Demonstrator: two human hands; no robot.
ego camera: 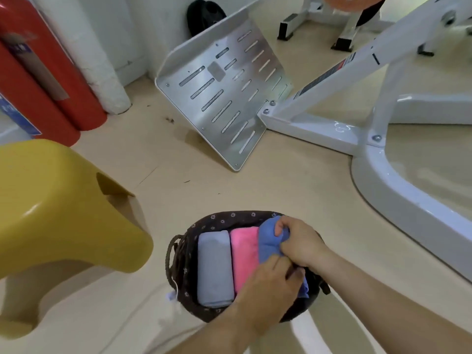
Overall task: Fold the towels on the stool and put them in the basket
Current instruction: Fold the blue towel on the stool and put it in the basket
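Left hand (268, 282) and right hand (298, 241) both pinch the blue towel (267, 241), seating it at the basket (229, 217)'s right wall beside the folded pink towel (245, 254) and grey towel (214, 267); the yellow stool (63, 200) shows no towels, so I judge the task nearly done.

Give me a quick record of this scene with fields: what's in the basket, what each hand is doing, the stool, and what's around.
basket: dark floral lining, on the floor by the stool
contents: grey towel, pink towel, blue towel, side by side
left hand: holds the blue towel's near end
right hand: grips the blue towel's far end
yellow stool: no towel on the visible part
surroundings: white machine frame, metal footplate
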